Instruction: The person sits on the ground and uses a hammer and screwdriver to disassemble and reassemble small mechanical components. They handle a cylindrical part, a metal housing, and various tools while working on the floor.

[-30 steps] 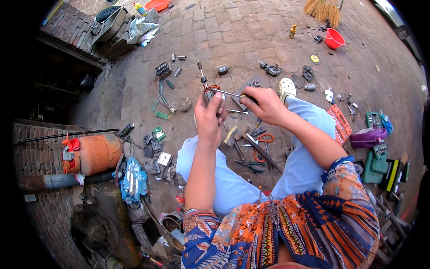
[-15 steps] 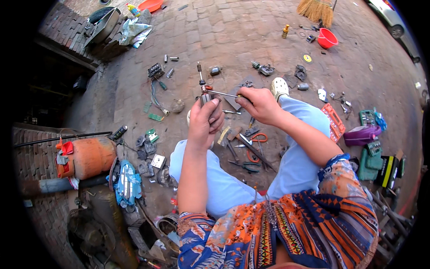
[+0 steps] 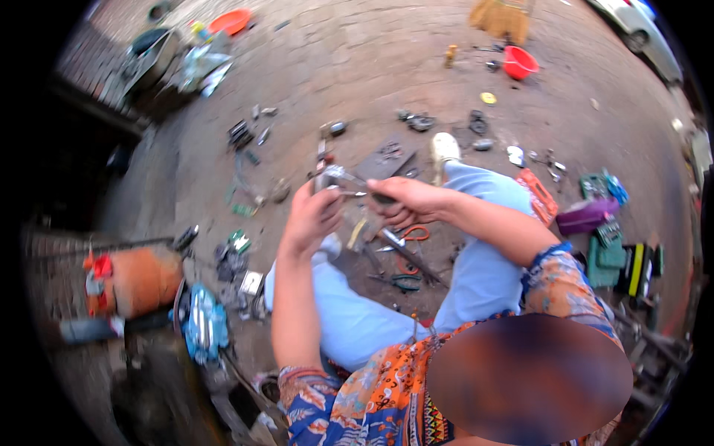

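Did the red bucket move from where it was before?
No, the red bucket is still just below and right of the broom; the whole view shifted.

We take the middle between our left hand [image 3: 312, 217] and right hand [image 3: 407, 202] as the clock's centre; a metal part [image 3: 326, 178] and a slim tool [image 3: 355, 181] cross the gap there. Toward 12 o'clock we have our widest room, over bare paving [image 3: 364, 67], with a dark cylinder [image 3: 338, 128] just left of that line. A flat plate [image 3: 374, 162] of small parts obstructs 1 o'clock; our shoe [image 3: 446, 147] stands at 2. From 4 to 5, a dark bar [image 3: 418, 260], orange-handled scissors [image 3: 427, 229] and pliers [image 3: 405, 282] crowd the ground between our legs [image 3: 349, 312]. A rounded piece [image 3: 280, 190] lies at 9, a black box [image 3: 240, 134] at 10.
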A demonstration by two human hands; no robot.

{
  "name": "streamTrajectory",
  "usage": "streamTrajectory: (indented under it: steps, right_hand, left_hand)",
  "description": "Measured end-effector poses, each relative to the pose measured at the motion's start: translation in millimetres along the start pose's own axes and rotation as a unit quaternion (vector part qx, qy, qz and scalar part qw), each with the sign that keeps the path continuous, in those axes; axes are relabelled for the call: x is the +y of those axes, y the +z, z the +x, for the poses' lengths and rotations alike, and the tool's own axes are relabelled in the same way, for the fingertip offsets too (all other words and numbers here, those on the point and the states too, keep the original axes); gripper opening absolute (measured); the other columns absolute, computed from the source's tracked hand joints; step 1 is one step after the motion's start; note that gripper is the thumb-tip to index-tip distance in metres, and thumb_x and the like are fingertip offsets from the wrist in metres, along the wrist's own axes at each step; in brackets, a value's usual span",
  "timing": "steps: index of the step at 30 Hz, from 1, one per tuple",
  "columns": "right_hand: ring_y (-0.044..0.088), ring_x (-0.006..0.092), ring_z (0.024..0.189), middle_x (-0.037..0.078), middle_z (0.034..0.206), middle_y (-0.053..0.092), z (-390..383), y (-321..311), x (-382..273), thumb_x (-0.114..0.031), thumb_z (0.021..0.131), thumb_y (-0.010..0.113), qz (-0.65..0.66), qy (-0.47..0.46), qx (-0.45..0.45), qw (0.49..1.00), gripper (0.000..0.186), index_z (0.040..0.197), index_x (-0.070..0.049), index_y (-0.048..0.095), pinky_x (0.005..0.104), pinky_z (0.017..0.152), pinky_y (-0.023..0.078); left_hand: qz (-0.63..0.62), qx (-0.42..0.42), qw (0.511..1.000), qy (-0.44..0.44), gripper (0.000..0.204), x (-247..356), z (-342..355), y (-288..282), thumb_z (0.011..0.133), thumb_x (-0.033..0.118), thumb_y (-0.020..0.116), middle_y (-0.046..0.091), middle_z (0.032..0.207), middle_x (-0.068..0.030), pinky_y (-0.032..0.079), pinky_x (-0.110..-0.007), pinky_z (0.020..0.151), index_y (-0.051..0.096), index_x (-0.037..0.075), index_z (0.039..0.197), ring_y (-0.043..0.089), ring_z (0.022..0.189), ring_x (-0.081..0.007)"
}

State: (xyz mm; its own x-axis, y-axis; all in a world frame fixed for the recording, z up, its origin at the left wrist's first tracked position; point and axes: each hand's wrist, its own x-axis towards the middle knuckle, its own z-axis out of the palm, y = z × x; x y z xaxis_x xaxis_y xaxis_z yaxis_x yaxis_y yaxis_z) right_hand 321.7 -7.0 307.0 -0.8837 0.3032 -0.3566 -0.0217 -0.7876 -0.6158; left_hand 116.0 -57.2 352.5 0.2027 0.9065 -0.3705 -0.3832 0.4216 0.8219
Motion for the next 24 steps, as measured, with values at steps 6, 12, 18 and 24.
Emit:
streamTrajectory:
  steps: [6,12,18,24]
  right_hand:
    - [0.031,0.0047,0.043,-0.006,0.053,0.034,23,-10,6,-0.041,0.096,0.043,-0.154,-0.086,0.031,0.984,0.032,0.074,-0.018,0.044,0.0212,0.038,0.024]
    - [0.048,0.0125,0.058,0.003,0.061,0.052,30,-14,4,-0.034,0.096,0.043,-0.337,-0.311,0.144,0.877,0.042,0.073,-0.002,0.057,0.0304,0.054,0.040]
    - [0.049,0.0105,0.061,0.008,0.064,0.054,27,-5,-4,-0.035,0.095,0.047,-0.403,-0.373,0.217,0.807,0.041,0.079,0.002,0.057,0.0309,0.055,0.043]
    - [0.051,0.0076,0.071,0.002,0.073,0.059,22,-22,-3,-0.033,0.094,0.051,-0.380,-0.281,0.233,0.850,0.036,0.088,0.001,0.061,0.0284,0.062,0.045]
  left_hand:
    - [-0.048,0.061,0.994,0.072,0.011,-14,-2,-10,0.089,0.017,0.053,0.033,0.050,0.0075,0.020,-0.019,0.029,0.051,0.006,0.091,0.027,0.034,-0.0022]
    - [-0.044,0.076,0.988,0.128,0.012,-15,12,11,0.092,0.016,0.052,0.040,0.061,0.0009,0.024,-0.019,0.032,0.049,0.004,0.094,0.031,0.039,-0.0054]
    - [-0.057,0.114,0.982,0.142,0.012,-14,13,13,0.092,0.018,0.053,0.047,0.068,-0.0010,0.029,-0.020,0.036,0.048,0.008,0.094,0.039,0.044,-0.0073]
    - [-0.040,0.116,0.986,0.114,0.013,-11,23,25,0.089,0.017,0.058,0.048,0.069,0.0021,0.030,-0.019,0.041,0.052,0.007,0.095,0.041,0.050,-0.0059]
